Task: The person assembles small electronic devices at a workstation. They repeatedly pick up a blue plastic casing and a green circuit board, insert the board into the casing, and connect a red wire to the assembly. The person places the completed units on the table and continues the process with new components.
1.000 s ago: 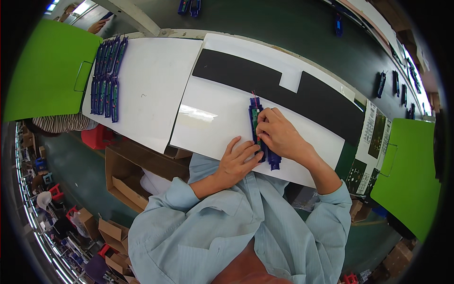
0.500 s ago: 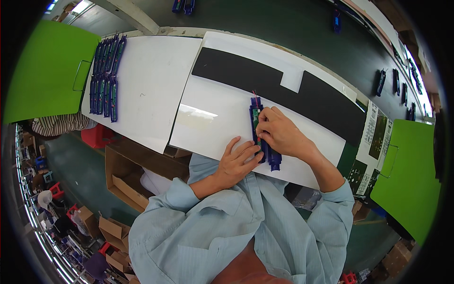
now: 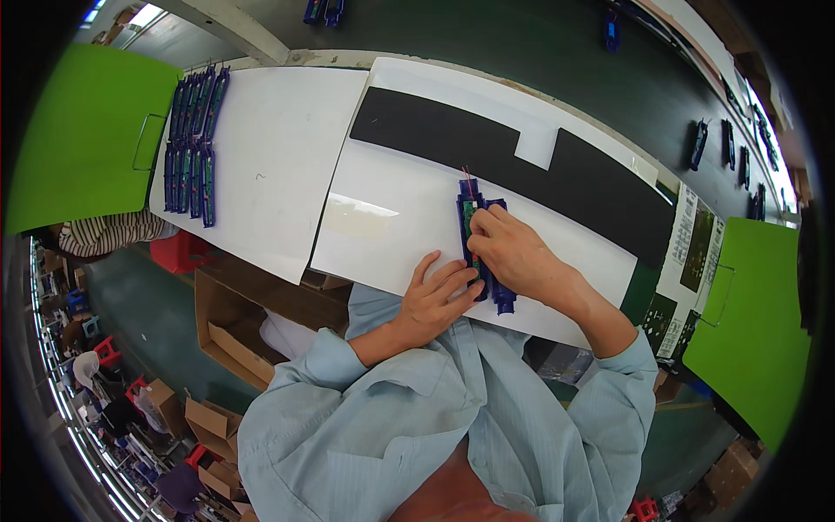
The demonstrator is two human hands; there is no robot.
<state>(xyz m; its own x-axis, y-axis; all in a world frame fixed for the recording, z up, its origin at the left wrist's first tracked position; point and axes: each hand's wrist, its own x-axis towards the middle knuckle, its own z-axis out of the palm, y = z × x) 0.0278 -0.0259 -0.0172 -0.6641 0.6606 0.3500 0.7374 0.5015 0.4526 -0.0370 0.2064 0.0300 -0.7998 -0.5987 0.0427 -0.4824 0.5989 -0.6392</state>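
In front of me, a long blue plastic housing (image 3: 465, 188) with a green circuit board (image 3: 470, 210) inside lies lengthwise on the white tabletop. Thin red wires stick up at its far end. My left hand (image 3: 437, 297) rests on its near end, fingers spread and fingertips touching it. Over the middle of the board is my right hand (image 3: 515, 254), with thumb and fingers pinched together; whatever they hold is hidden. Close along the right side lies a second blue housing (image 3: 503, 300), partly covered by my right hand.
Several blue housings with boards (image 3: 190, 139) stand in rows at the left. A black mat (image 3: 435, 126) with a notch lies beyond my hands. More housings (image 3: 699, 144) sit on the dark green belt (image 3: 487, 43). Green panels (image 3: 87, 130) flank the table; a cardboard box (image 3: 235, 326) stands below.
My right hand has shifted slightly and turned over the board, baring the far end of the second housing. My left hand stays in place.
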